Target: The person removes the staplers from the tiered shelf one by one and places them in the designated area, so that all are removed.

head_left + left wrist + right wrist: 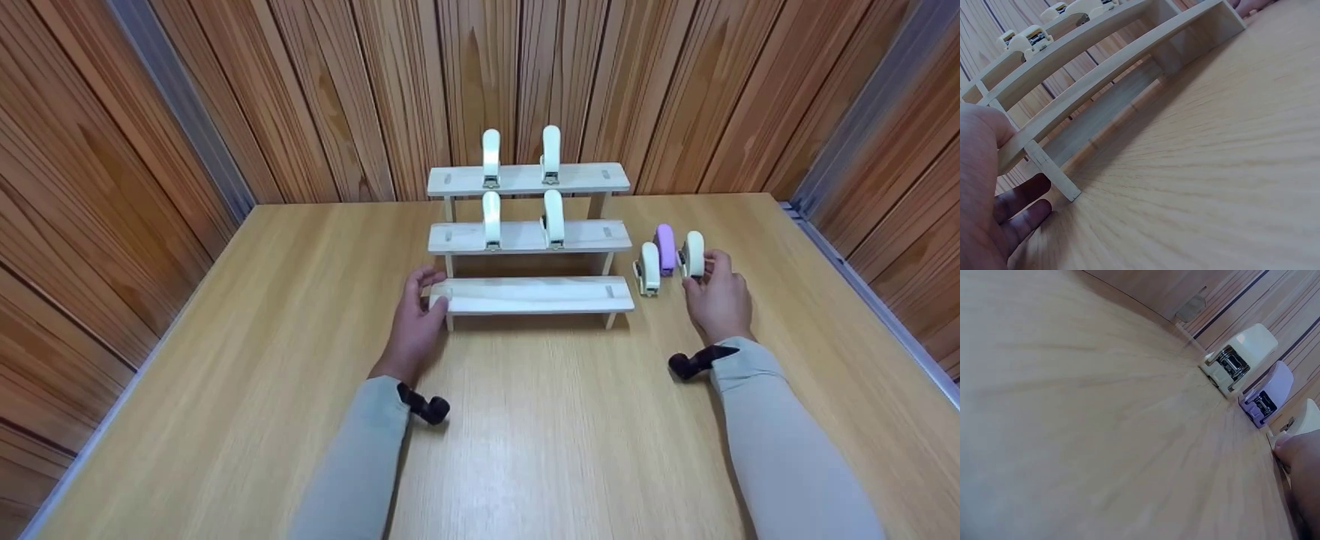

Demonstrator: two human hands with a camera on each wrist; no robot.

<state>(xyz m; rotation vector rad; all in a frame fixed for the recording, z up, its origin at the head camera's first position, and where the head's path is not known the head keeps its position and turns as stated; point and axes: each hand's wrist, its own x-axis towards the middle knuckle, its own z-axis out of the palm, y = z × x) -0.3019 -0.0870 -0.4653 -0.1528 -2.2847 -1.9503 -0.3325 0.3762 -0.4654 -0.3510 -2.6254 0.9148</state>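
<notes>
A three-tier wooden shelf (532,295) stands on the table. My left hand (418,322) grips the left end of its lowest board, thumb on top; in the left wrist view that hand (985,185) has two fingers extended below the board. To the right of the shelf, my right hand (720,300) pinches a white stapler-like item (694,253), which stands upright. Beside it are a purple one (664,249) and another white one (648,268). The right wrist view shows the purple item (1270,394), a white one (1247,354) and part of my right hand (1306,467).
Two white stapler-like items (551,154) stand on the top board, and two more (553,217) on the middle board. The lowest board bears nothing. A wood-panelled wall (337,97) rises behind the table (525,420), with metal-edged panels at both sides.
</notes>
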